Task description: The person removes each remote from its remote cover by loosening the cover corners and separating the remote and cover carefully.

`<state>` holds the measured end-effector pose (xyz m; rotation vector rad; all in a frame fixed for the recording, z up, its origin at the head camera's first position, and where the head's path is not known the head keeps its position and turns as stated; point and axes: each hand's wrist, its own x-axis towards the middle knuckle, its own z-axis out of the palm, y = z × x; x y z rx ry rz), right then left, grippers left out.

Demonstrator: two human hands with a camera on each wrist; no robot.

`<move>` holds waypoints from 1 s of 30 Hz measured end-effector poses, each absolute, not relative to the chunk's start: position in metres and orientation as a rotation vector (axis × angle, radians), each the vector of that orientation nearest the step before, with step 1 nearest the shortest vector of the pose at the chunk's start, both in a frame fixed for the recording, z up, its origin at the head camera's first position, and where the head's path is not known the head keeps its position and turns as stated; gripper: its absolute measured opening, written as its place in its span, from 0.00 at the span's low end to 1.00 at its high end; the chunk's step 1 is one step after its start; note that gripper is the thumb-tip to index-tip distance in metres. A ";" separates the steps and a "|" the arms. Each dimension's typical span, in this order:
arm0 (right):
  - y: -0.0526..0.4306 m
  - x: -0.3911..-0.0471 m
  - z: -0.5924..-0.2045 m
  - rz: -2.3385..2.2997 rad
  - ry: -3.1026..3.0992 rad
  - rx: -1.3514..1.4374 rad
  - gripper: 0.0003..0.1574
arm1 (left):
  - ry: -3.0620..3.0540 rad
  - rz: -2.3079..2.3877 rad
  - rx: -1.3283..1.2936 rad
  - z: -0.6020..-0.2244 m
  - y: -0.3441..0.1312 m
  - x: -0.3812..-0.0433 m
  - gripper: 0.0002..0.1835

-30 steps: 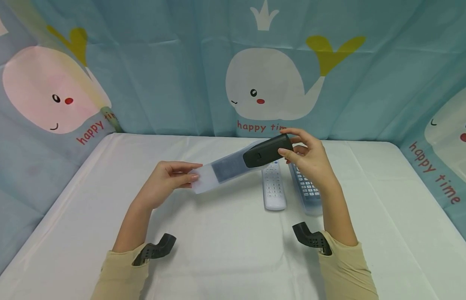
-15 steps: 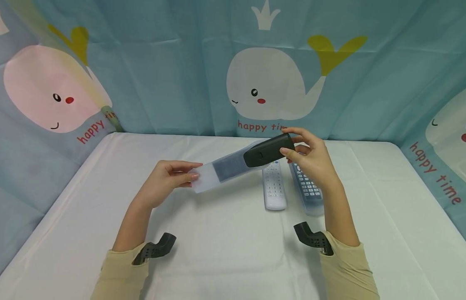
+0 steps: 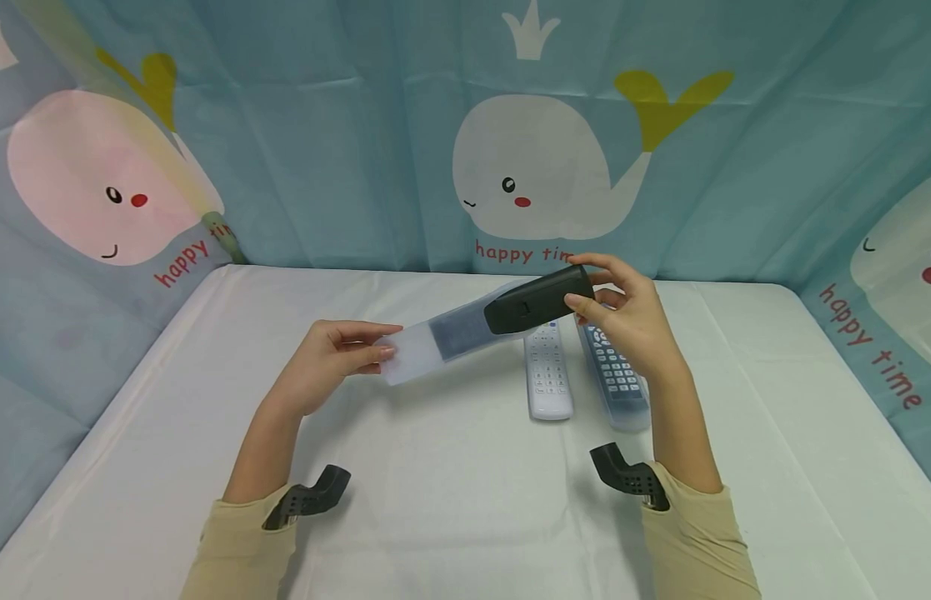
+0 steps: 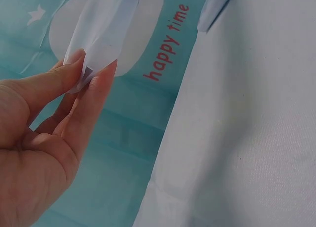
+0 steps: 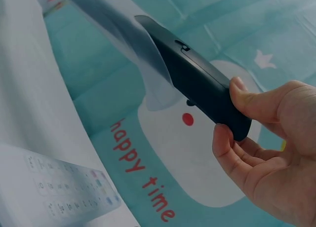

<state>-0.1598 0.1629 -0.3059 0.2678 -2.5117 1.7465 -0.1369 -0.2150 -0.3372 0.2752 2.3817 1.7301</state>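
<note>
Above the table, my left hand (image 3: 326,362) pinches the end of a translucent plastic sleeve (image 3: 414,354) between thumb and fingers. The left wrist view shows that sleeve end (image 4: 91,64) at the fingertips. A black remote control (image 3: 536,302) sits partly inside the sleeve, its back with a small latch facing the head camera. My right hand (image 3: 623,312) grips its bare outer end, thumb on one face and fingers on the other. In the right wrist view the sleeve's mouth (image 5: 158,84) wraps the remote control's other half. Sleeve and remote slope up to the right.
A white remote control (image 3: 549,375) lies on the white-covered table (image 3: 450,483) below the sleeve. Next to it is a dark remote in a clear cover (image 3: 618,383), partly behind my right hand. A blue whale-print curtain (image 3: 322,167) hangs behind the table.
My right hand has moved slightly to the right with the black remote control, whose inner end has slid a little toward the sleeve's mouth. The left hand stays nearly still.
</note>
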 end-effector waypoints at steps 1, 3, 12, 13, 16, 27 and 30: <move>0.163 -0.160 -0.306 1.747 -2.512 0.266 0.32 | 2.382 1.731 0.277 -0.337 -0.215 -0.137 0.20; 0.163 -0.160 -0.306 1.744 -2.513 0.265 0.32 | 2.384 1.730 0.279 -0.337 -0.215 -0.137 0.20; 0.164 -0.159 -0.305 1.730 -2.515 0.255 0.32 | 2.389 1.738 0.283 -0.336 -0.217 -0.137 0.20; 0.165 -0.159 -0.305 1.729 -2.515 0.251 0.32 | 2.389 1.738 0.281 -0.336 -0.217 -0.137 0.20; 0.166 -0.159 -0.304 1.727 -2.512 0.246 0.32 | 2.388 1.736 0.275 -0.336 -0.218 -0.137 0.20; 0.166 -0.159 -0.306 1.739 -2.505 0.248 0.33 | 2.391 1.732 0.268 -0.337 -0.220 -0.138 0.21; 0.166 -0.159 -0.307 1.739 -2.505 0.248 0.33 | 2.390 1.732 0.265 -0.337 -0.220 -0.138 0.21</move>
